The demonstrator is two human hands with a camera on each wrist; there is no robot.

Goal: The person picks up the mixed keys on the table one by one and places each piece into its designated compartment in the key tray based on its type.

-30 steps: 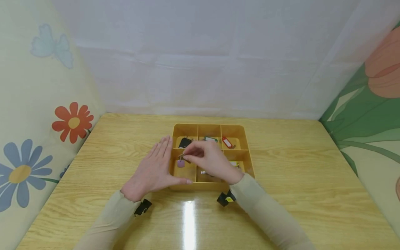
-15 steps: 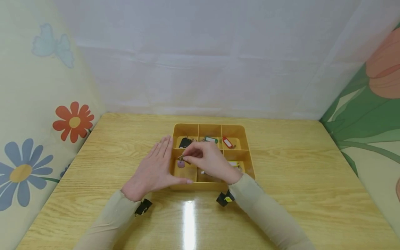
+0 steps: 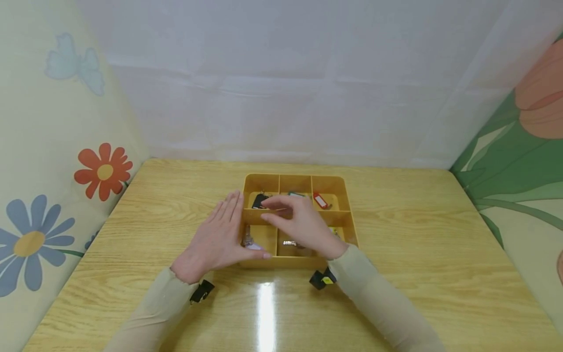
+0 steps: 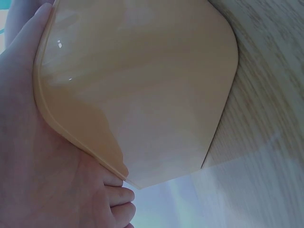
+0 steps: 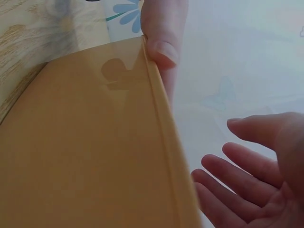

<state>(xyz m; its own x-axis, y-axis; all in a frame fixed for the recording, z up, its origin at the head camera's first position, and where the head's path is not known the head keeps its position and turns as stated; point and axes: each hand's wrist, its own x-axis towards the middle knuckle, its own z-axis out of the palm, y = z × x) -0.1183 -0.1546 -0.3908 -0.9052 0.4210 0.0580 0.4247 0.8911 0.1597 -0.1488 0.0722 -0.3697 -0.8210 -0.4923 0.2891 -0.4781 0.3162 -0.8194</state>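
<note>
A yellow divided box (image 3: 281, 263) stands on the table. My left hand (image 3: 211, 244) rests on its left rim with straight fingers, and the thumb lies over the front left corner. Above the middle of the box hovers my right hand (image 3: 303, 225), thumb and fingers apart, nothing between them; the right wrist view shows that gap too. In the front left compartment lies a key with a pale purple tag (image 3: 253, 247), partly behind my left thumb. A silver metal piece (image 3: 290, 243) lies in the front middle compartment, partly hidden by my right hand.
Across the back compartments lie a black tag (image 3: 259, 200), a green tag (image 3: 296, 194), partly covered, and a red key tag (image 3: 320, 200). A yellow tag (image 3: 333, 230) sits front right. Wood-grain table (image 3: 418, 234) surrounds the box; a white cloth (image 3: 281, 98) hangs behind.
My right hand has let go of the key with the purple tag, which now lies in the front left compartment. The fingers have spread and moved slightly up and right. My left hand is unmoved.
</note>
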